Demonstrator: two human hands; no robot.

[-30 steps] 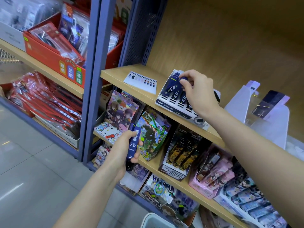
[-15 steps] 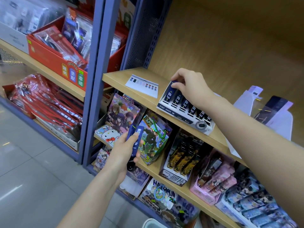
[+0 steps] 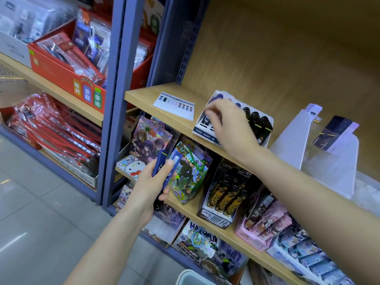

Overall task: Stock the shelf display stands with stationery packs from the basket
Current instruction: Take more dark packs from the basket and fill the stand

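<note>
left hand: fingers clasped round dark blue stationery packs, held before the lower shelf | right hand: blurred above white display stand on wooden shelf; finger state cannot tell | white basket rim at bottom edge

Right hand lifted off display stand, seemingly empty, blurred
</note>
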